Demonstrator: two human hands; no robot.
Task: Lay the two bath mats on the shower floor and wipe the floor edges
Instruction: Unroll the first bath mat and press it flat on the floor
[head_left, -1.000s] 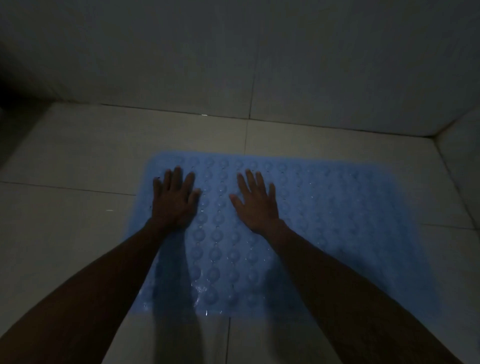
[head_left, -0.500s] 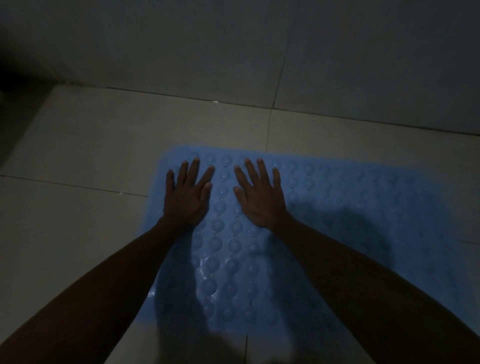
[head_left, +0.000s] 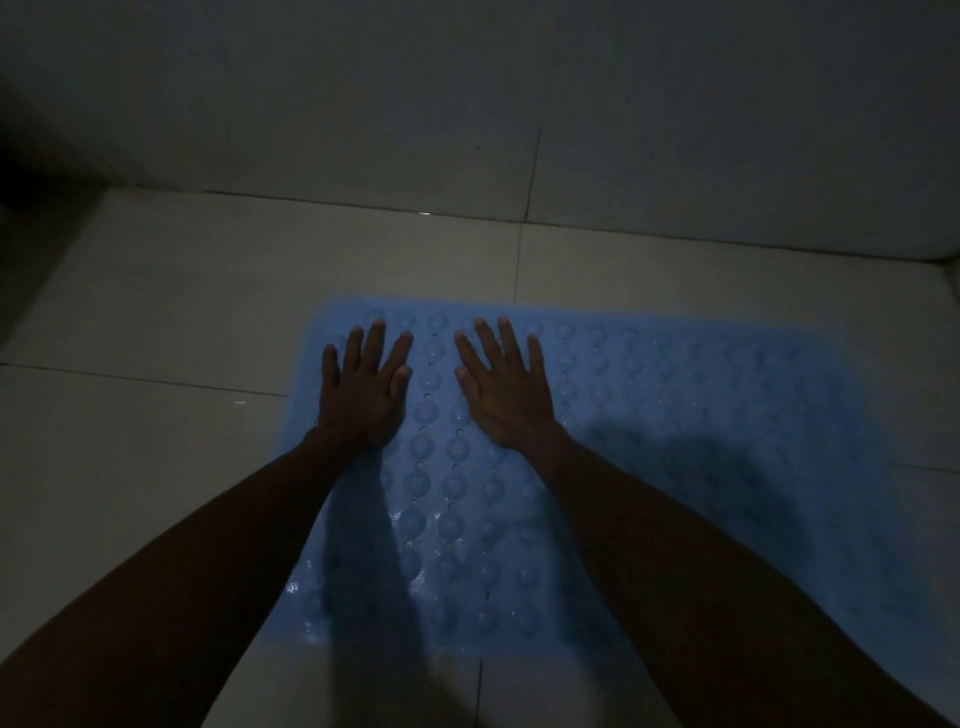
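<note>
Across the top of your view runs the tiled wall (head_left: 675, 114), dim and grey, meeting the shower floor (head_left: 156, 467) along a straight joint. Large pale tiles with thin grout lines make up that floor, and lighting is low throughout.

One blue bath mat (head_left: 701, 415) lies flat on the floor, well short of the wall joint, with a strip of bare tile between its far edge and the wall. Its upper face carries rows of round raised bumps, and small wet glints show near its near-left corner. Shadows of your forearms fall across its left and middle areas.

Your left hand (head_left: 363, 395) rests palm down on the mat's far-left portion, fingers extended and slightly spread, holding nothing. Your right hand (head_left: 506, 392) lies palm down just beside it, toward the mat's middle, fingers likewise extended and spread, holding nothing. A narrow column of bumps separates the two hands; they do not touch. Fingertips of both hands point toward the wall and stop near the mat's far edge.
</note>
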